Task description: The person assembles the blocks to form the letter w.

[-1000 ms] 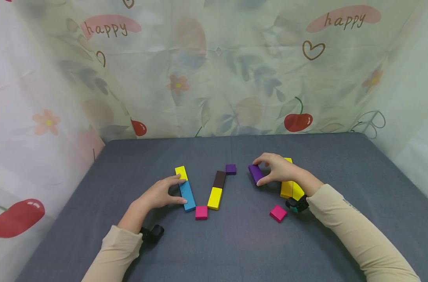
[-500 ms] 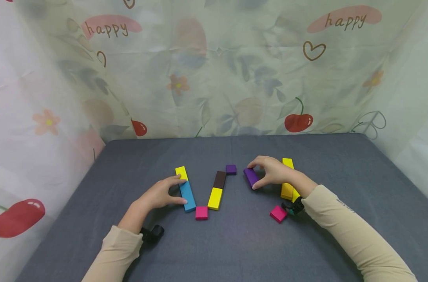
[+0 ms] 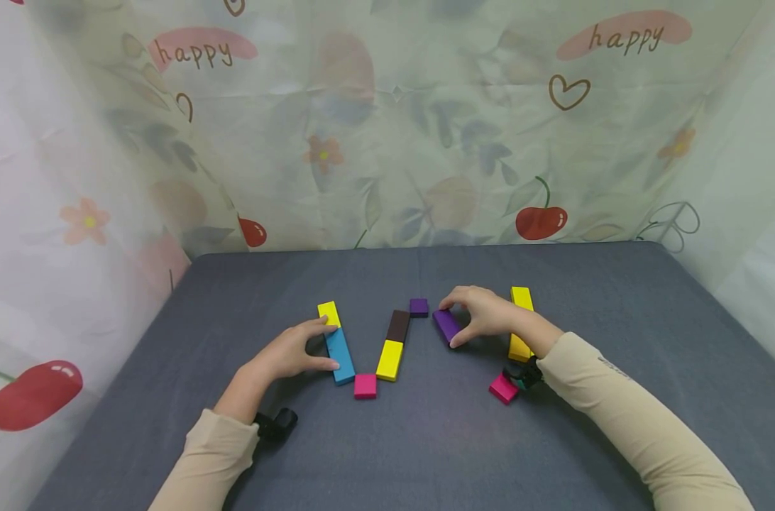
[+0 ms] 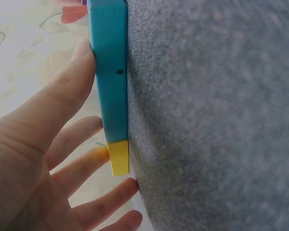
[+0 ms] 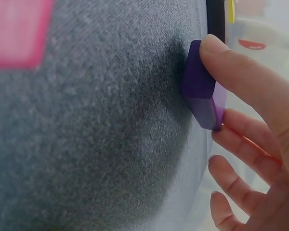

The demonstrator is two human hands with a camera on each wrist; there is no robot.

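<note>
The left hand (image 3: 292, 348) has its fingers spread wide and loose. It pinches nothing; its thumb and fingers just touch the side of a long blue block (image 3: 339, 356) and the short yellow block (image 3: 328, 312) at its far end. The blue one is smooth and straight, with a small dark spot. Just right of the left thumb sits a flat pink square (image 3: 365, 387). Past it, a yellow block (image 3: 389, 360) and a dark brown block (image 3: 397, 326) make a leaning line, with a small purple block (image 3: 419, 308) at the top

The right hand (image 3: 490, 312) is partly closed, and its thumb and fingers pinch a purple block (image 3: 446, 326) with shiny flat sides and sharp edges. Under its wrist is another pink block (image 3: 500, 389), and behind its arm is a tall yellow piece (image 3: 521, 298), partly hidden. Fuzzy grey cloth covers the bench (image 3: 387, 454)
</note>
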